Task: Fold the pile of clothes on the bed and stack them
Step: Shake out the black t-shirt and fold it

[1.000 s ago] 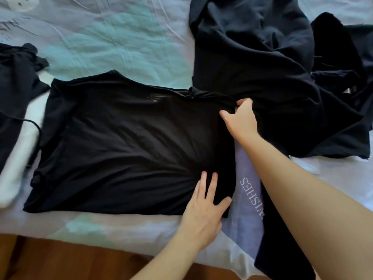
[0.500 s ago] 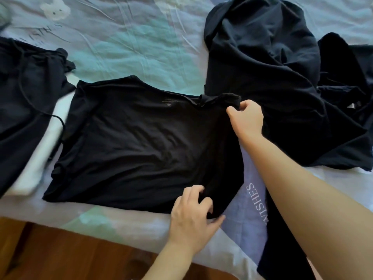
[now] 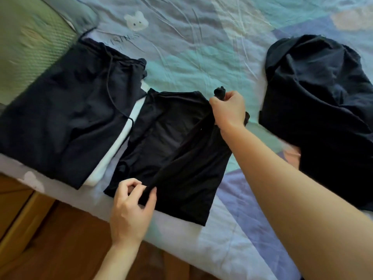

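Note:
A black t-shirt [image 3: 181, 158] lies near the bed's front edge, its right half lifted and folded leftward over the rest. My right hand [image 3: 228, 110] grips the shirt's upper edge near the collar. My left hand [image 3: 131, 205] pinches the lower edge of the same fold at the hem. To the left lies a folded dark garment with a drawstring [image 3: 70, 118] on top of a white folded piece [image 3: 113, 156]. A heap of unfolded dark clothes [image 3: 323, 110] sits at the right.
The bed sheet [image 3: 201, 47] is pale blue and green with a bear print. A green pillow [image 3: 28, 47] lies at the far left. Wooden floor [image 3: 60, 249] and a wooden cabinet [image 3: 14, 209] show below the bed's edge.
Both hands have taken hold of the shirt's right edge and carried it leftward over the body of the shirt. The view has shifted, showing more of the stack on the left.

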